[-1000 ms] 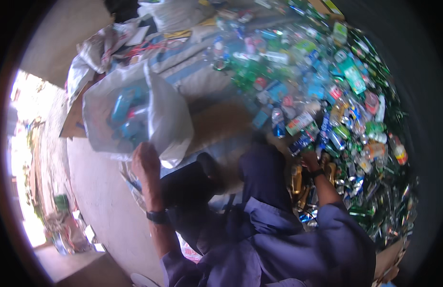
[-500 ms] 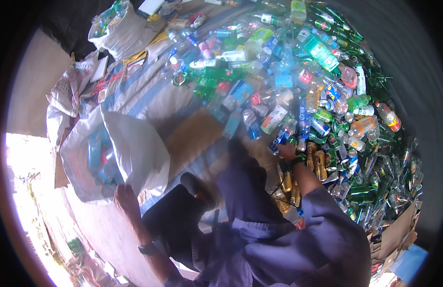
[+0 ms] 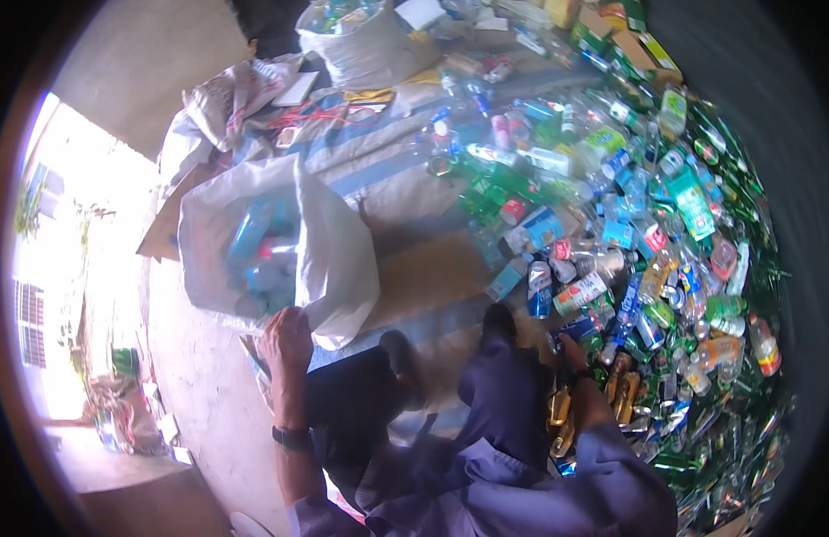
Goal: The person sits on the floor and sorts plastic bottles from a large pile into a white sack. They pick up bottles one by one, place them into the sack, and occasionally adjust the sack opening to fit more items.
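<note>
My left hand (image 3: 287, 342) is closed on the near rim of a white woven sack (image 3: 338, 268), which stands wide-mouthed at the left. Inside the sack lie several light-blue plastic bottles (image 3: 258, 231). Beyond my right knee, my right hand (image 3: 574, 354) reaches down at the near edge of a big heap of bottles and cans. Its fingers are closed against a dark blue can (image 3: 568, 333), partly hidden by the hand. Just beyond it a blue-and-silver can (image 3: 540, 288) and a clear bottle with a white-and-red label (image 3: 580, 294) lie on the heap.
Clear and green bottles (image 3: 504, 190) spread over the striped sheet (image 3: 388, 166). Gold cans (image 3: 626, 394) lie beside my right forearm. A second full white sack (image 3: 370, 54) stands far back, near crumpled sacks (image 3: 226, 103). A dark cloth wall (image 3: 790, 179) bounds the right.
My view has turned left, so the sack and the heap sit farther right in the picture. My left hand stays on the sack's rim, and my right hand stays at the blue can.
</note>
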Demonstrator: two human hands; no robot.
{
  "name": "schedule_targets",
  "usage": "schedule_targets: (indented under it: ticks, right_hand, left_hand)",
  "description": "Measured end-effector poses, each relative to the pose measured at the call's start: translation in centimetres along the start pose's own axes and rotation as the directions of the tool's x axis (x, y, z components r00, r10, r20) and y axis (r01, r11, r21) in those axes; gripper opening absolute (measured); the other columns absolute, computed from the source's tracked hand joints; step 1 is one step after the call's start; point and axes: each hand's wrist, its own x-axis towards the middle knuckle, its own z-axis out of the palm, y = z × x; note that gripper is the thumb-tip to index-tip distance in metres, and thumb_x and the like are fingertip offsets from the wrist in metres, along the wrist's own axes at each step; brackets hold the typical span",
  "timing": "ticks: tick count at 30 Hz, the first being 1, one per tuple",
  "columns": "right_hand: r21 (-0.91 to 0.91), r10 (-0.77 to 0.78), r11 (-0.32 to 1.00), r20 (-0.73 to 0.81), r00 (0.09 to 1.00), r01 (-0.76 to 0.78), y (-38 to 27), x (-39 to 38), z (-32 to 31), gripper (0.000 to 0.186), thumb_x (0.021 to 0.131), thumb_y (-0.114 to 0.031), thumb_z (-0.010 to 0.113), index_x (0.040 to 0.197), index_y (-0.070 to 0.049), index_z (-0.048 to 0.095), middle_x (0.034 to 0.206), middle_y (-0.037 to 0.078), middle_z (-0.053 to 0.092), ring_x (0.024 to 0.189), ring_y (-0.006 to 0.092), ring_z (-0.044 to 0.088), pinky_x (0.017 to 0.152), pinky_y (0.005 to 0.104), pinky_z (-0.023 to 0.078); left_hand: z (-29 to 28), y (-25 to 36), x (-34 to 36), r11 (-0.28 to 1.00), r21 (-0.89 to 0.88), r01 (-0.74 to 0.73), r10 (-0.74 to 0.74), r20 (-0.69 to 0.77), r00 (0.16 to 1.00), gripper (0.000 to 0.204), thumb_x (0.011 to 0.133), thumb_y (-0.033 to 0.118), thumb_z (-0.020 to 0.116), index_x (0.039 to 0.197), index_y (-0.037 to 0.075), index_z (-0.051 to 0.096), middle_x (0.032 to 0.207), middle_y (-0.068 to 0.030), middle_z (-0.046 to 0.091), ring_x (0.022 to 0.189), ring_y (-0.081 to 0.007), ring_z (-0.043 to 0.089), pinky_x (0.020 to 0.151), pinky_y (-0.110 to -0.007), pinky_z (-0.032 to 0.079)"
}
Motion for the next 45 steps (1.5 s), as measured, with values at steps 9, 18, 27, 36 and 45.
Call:
schedule_targets:
  ticks: [9, 18, 27, 36, 45]
  right_hand:
    - [-0.348, -0.619, 0.713, 0.093, 0.78, 0.608, -2.2, -5.6, -1.4, 0.072, 0.071, -0.003, 0.079, 0.138, -0.004, 0.052, 0.128, 0.017, 0.066, 0.11, 0.0339, 0.066, 0.094, 0.0441, 0.054]
    - [0.201, -0.014, 0.979, -0.024, 1.0, 0.019, -18.9, -10.6, -2.5, 0.034, 0.091, -0.029, 0.069, 0.114, -0.004, 0.069, 0.098, 0.008, 0.07, 0.092, 0.0244, 0.069, 0.077, 0.0395, 0.055]
    - [-0.136, -0.473, 0.849, 0.236, 0.849, 0.511, -53.1, -17.5, -2.5, 0.042, 0.099, -0.041, 0.064, 0.086, -0.003, 0.072, 0.071, -0.003, 0.063, 0.061, 0.0095, 0.058, 0.053, 0.0281, 0.044]
    - [0.004, -0.583, 0.704, 0.574, 0.575, 0.71, -71.9, -20.2, 9.0, 0.049, 0.097, -0.047, 0.063, 0.074, -0.004, 0.069, 0.062, -0.002, 0.06, 0.056, 0.0071, 0.054, 0.054, 0.0269, 0.042]
    - [-0.546, -0.783, 0.419, 0.187, 0.593, 0.725, -78.0, -9.8, 23.6, 0.062, 0.089, -0.058, 0.068, 0.08, 0.004, 0.07, 0.069, 0.007, 0.063, 0.058, 0.0215, 0.065, 0.048, 0.0368, 0.05]
  left_hand:
    - [-0.7, 0.6, -0.9, 0.992, -0.115, -0.051, 0.042, -0.077, 0.996, 0.006, 0.09, 0.013, 0.064, 0.086, 0.009, 0.066, 0.087, -0.0128, 0.068, 0.089, -0.0363, 0.067, 0.075, -0.049, 0.053]
    - [-1.2, 0.2, -2.0, 0.983, -0.169, -0.075, 0.068, -0.044, 0.997, 0.006, 0.086, 0.011, 0.062, 0.091, 0.008, 0.062, 0.087, -0.0124, 0.065, 0.091, -0.0346, 0.067, 0.073, -0.049, 0.056]
    - [-1.2, 0.0, -2.3, 0.975, -0.211, -0.069, 0.067, -0.018, 0.998, 0.006, 0.085, 0.011, 0.063, 0.089, 0.006, 0.062, 0.086, -0.0126, 0.064, 0.09, -0.0335, 0.067, 0.071, -0.048, 0.056]
    - [-1.5, -0.6, -2.6, 0.968, -0.241, -0.068, 0.073, 0.01, 0.997, 0.013, 0.079, 0.01, 0.067, 0.09, 0.007, 0.061, 0.088, -0.0123, 0.064, 0.091, -0.0329, 0.066, 0.07, -0.048, 0.057]
    - [-1.9, -0.7, -2.7, 0.923, -0.372, -0.099, 0.087, -0.048, 0.995, 0.011, 0.081, 0.007, 0.063, 0.091, 0.006, 0.06, 0.088, -0.0139, 0.061, 0.09, -0.0357, 0.064, 0.066, -0.05, 0.054]
